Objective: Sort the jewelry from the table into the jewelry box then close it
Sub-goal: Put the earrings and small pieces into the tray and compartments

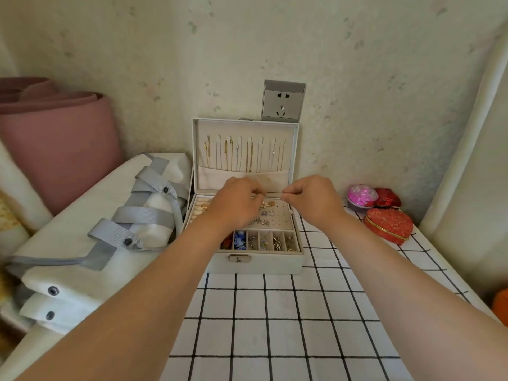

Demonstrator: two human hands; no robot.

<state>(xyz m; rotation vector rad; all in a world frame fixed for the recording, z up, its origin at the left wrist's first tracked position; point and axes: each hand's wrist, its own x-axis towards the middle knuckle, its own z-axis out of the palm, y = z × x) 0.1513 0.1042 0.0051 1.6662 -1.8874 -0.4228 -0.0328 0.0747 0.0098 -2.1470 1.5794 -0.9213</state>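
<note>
White black-gridded tablecloth (275, 339), pale grey jewelry box (255, 264), red heart tin (387, 225).

Left hand (235, 202) hiding ring slots (196, 210), orange thing (500, 306) cropped

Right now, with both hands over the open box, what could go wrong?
The left hand and right hand seem to pinch something too fine to see; a loosened grip could drop it among the earrings on the perforated stud panel of the pale grey jewelry box. The left hand covers part of that panel and might knock earrings loose.
</note>
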